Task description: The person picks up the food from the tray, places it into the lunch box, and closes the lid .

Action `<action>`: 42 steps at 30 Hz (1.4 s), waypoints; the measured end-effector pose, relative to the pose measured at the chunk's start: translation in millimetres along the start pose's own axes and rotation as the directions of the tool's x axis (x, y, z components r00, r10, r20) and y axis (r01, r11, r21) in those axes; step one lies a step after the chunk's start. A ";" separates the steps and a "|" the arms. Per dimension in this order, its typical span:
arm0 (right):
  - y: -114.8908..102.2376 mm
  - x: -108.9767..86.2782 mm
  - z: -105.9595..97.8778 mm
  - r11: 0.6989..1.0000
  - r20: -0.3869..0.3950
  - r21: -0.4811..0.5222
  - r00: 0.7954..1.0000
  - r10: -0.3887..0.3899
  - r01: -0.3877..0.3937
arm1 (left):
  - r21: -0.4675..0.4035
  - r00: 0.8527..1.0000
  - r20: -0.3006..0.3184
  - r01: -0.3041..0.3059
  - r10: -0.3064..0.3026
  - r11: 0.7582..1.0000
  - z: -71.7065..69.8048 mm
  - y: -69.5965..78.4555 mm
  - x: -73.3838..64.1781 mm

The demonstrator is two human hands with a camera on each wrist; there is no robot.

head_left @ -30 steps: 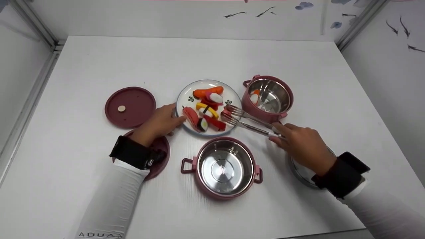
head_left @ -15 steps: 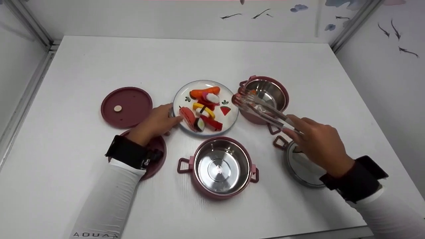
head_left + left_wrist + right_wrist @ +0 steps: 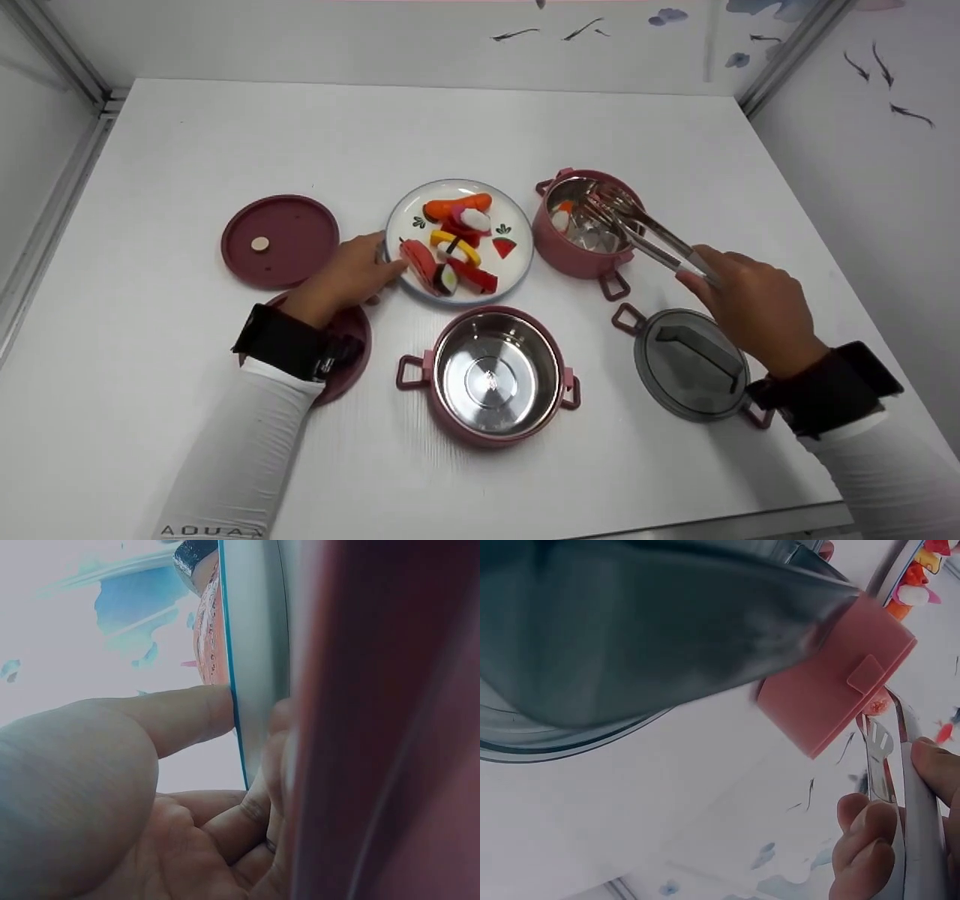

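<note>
White tabletop [image 3: 420, 127], walled by pale panels, forms the work area I survey remotely.

Nearest: one pot [image 3: 469, 390] with a bare steel interior. To its right lies a grey lid [image 3: 682, 397]; to its left, a burgundy disc [image 3: 346, 382] sits partly beneath the left wrist.

Next: left hand [image 3: 352, 274] holds the near-left rim of the plate [image 3: 511, 271], thumb above, fingers below. Toy food pieces lie there, including a red chili-like piece [image 3: 418, 261] and an orange carrot-like piece [image 3: 469, 202]. A second burgundy disc [image 3: 281, 262] lies beyond the left hand.

Right hand [image 3: 761, 307] grips the tongs [image 3: 664, 234], their tips over the farther pot [image 3: 574, 259]. Through the right wrist camera I note a small reddish piece [image 3: 879, 701] at the tips; whether it is firmly pinched I cannot tell. An orange-and-white piece [image 3: 562, 216] is inside that pot.

Handling, in my judgement: tongs light, stiff and smooth, best held on the pale grips; food pieces light, probably soft, best nipped across the middle; plate rigid, slippery and breakable, safest by its rim.

Markings: sleeve lettering [image 3: 212, 531] reads approximately "AOUA", last character uncertain. Plate bears leaf and watermelon motifs. I find no legible brand on either pot. Far panel [image 3: 300, 45] carries fish and blue floral prints, no readable text.
</note>
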State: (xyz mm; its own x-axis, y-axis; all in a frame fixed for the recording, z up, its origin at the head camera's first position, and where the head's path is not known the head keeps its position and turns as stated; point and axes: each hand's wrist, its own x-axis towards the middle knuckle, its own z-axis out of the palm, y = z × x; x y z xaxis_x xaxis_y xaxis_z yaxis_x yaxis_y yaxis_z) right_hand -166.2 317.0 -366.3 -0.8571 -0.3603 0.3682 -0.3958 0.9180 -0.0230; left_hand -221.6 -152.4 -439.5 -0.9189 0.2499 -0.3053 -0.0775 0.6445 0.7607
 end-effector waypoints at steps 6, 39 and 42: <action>-0.4 0.3 1.8 1.000 -0.001 0.014 1.000 0.021 -0.021 | -0.012 1.000 0.010 0.002 -0.002 1.000 0.1 -0.5 -0.5; -88.7 61.3 33.5 0.993 0.192 0.113 0.979 -0.065 0.044 | -0.011 1.000 0.004 -0.010 0.010 1.000 -2.6 2.2 1.8; -88.6 62.5 35.5 0.992 0.186 0.120 0.980 -0.069 0.047 | -0.011 1.000 -0.003 -0.007 0.007 1.000 -2.8 2.0 1.9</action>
State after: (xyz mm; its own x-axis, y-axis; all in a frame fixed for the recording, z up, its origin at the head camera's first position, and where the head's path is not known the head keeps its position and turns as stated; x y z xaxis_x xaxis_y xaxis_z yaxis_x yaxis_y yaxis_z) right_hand -196.4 207.3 -374.2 -0.8742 -0.4473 0.1892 -0.4724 0.8735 -0.1175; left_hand -224.6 -152.7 -437.1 -0.9204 0.2528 -0.2983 -0.0749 0.6348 0.7690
